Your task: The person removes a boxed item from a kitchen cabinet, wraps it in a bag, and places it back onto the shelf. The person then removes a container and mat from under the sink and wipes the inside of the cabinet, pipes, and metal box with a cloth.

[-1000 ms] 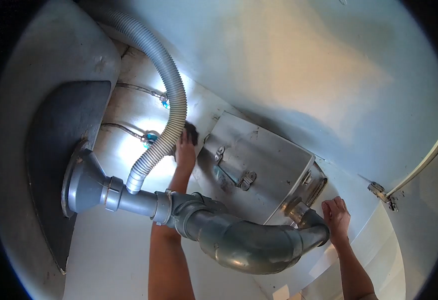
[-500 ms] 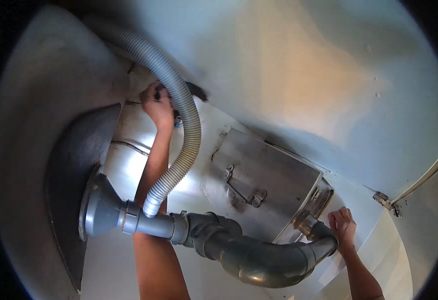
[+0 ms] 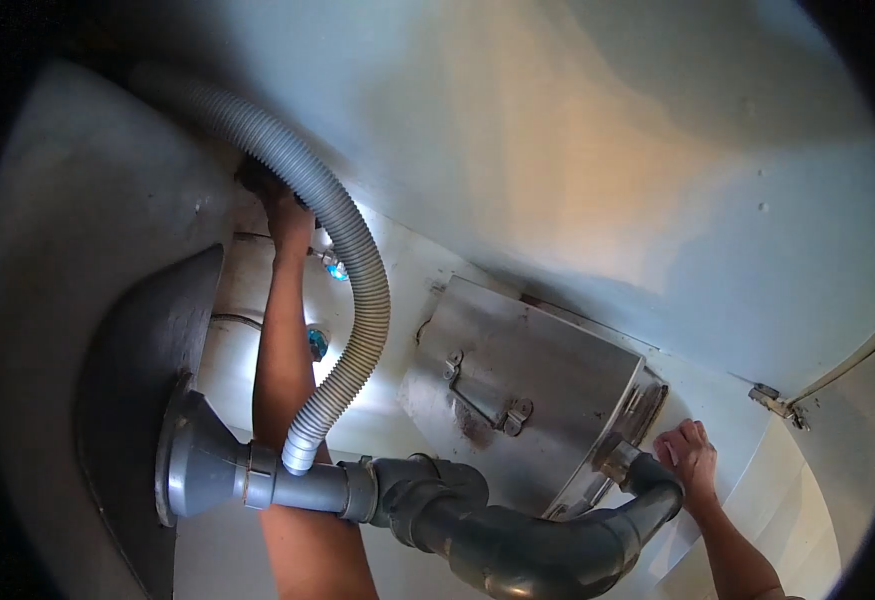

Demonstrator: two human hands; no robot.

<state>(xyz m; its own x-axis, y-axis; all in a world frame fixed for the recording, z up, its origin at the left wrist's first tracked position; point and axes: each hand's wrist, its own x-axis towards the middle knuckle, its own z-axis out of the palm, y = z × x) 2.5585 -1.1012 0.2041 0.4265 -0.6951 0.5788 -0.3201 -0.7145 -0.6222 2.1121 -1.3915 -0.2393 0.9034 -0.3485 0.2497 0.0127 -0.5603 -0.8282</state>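
My left hand (image 3: 290, 222) reaches up behind the grey corrugated hose (image 3: 363, 270), deep in the cabinet. Its fingers are closed around a dark object (image 3: 256, 176); shadow and the hose hide what it is. Just to the right of that wrist, a small metal fitting with a blue mark (image 3: 335, 266) shows against the bright wall. Another blue-marked fitting (image 3: 318, 344) sits beside the forearm. My right hand (image 3: 694, 460) has its fingers curled, with nothing visible in them, and rests by the end of the grey drain pipe (image 3: 548, 545).
A sink drain fitting (image 3: 203, 460) joins the pipe under the dark sink bowl (image 3: 143, 390). The pipe crosses in front of my left forearm. A metal box with a latch (image 3: 538, 370) stands in the middle. At the right is a door hinge (image 3: 780, 404).
My left hand has moved up and left, further behind the hose, with the dark object. The blue-marked fittings show more now. My right hand stays by the pipe end; the view has shifted slightly.
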